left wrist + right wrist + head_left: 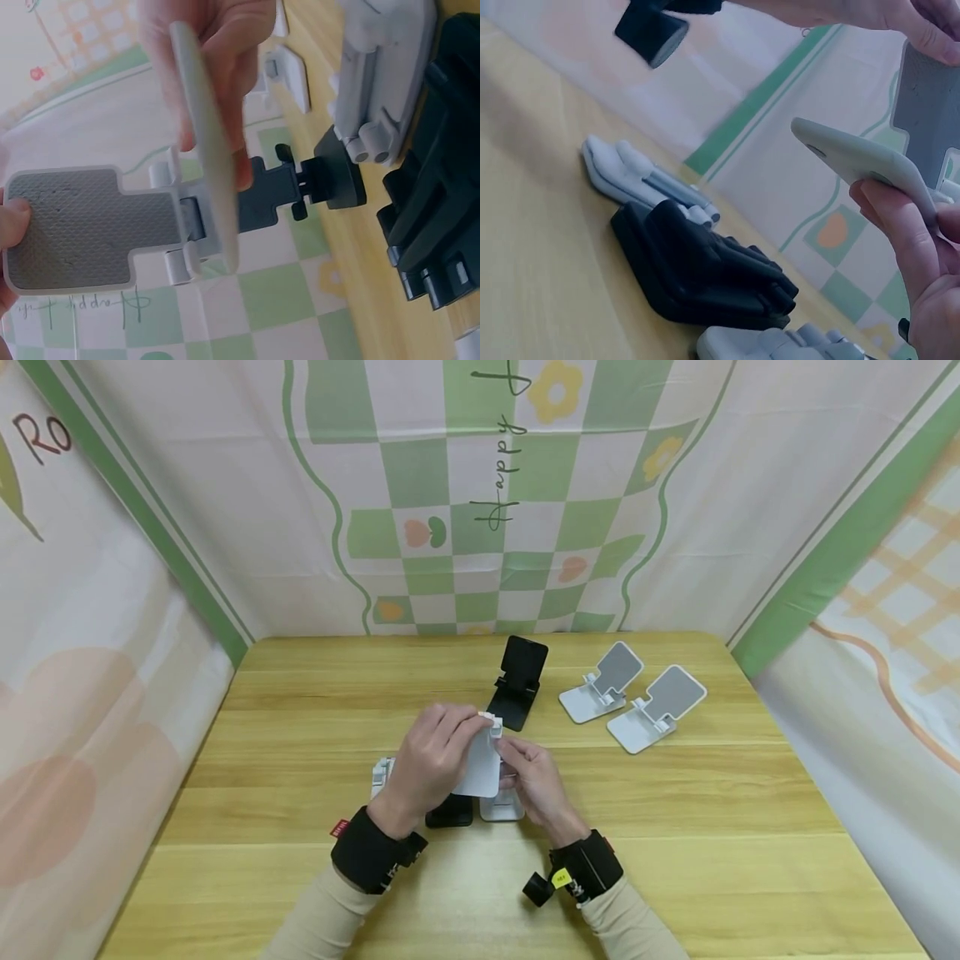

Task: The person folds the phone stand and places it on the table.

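Above the table, both hands hold a white stand [480, 767] that is unfolded. The left hand [429, 762] pinches the end of its grey-padded plate [71, 229], seen in the left wrist view. The right hand [538, 783] grips the base near the hinge; in the right wrist view its fingers [904, 232] lie against the base plate [855, 154]. Beneath the hands lie folded stands: a white one [380, 773] partly behind the left hand, a black one [450, 812] and another white one [502, 809].
Farther back on the wooden table [315, 693], an unfolded black stand [522, 670] stands behind the hands. Two unfolded white stands with grey pads, one [618, 668] beside the other [675, 695], stand at the back right. Patterned cloth [480, 485] hangs around the table.
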The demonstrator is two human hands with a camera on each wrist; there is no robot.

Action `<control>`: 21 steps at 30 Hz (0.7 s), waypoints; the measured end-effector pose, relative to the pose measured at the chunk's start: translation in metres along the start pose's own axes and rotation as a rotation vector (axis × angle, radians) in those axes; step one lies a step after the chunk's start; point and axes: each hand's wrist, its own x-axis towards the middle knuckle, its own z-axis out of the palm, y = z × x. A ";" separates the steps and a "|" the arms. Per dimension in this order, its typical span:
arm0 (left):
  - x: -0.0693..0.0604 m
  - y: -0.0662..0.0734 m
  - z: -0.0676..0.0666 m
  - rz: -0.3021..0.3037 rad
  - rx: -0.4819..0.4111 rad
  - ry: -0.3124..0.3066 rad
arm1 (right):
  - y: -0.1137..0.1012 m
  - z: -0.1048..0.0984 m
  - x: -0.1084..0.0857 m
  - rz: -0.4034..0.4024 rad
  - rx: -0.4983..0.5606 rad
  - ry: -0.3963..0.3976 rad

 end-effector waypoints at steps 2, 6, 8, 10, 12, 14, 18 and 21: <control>-0.001 0.002 0.003 0.025 0.010 0.030 | -0.002 0.000 0.000 0.007 0.019 0.003; -0.004 0.005 0.008 0.073 0.033 0.086 | -0.005 -0.001 0.000 0.023 0.054 0.018; -0.006 0.007 0.009 0.089 0.045 0.103 | -0.006 -0.001 0.000 0.033 0.067 0.033; -0.008 0.008 0.011 0.098 0.052 0.108 | -0.006 -0.002 0.000 0.039 0.076 0.046; -0.010 0.009 0.012 0.107 0.060 0.110 | -0.006 -0.002 0.001 0.044 0.091 0.058; -0.013 0.011 0.013 0.115 0.067 0.109 | -0.006 -0.002 0.001 0.044 0.099 0.061; -0.019 0.015 0.015 0.126 0.065 0.109 | -0.007 -0.001 0.001 0.048 0.134 0.072; -0.023 0.017 0.016 0.130 0.063 0.111 | -0.009 -0.001 0.001 0.054 0.156 0.075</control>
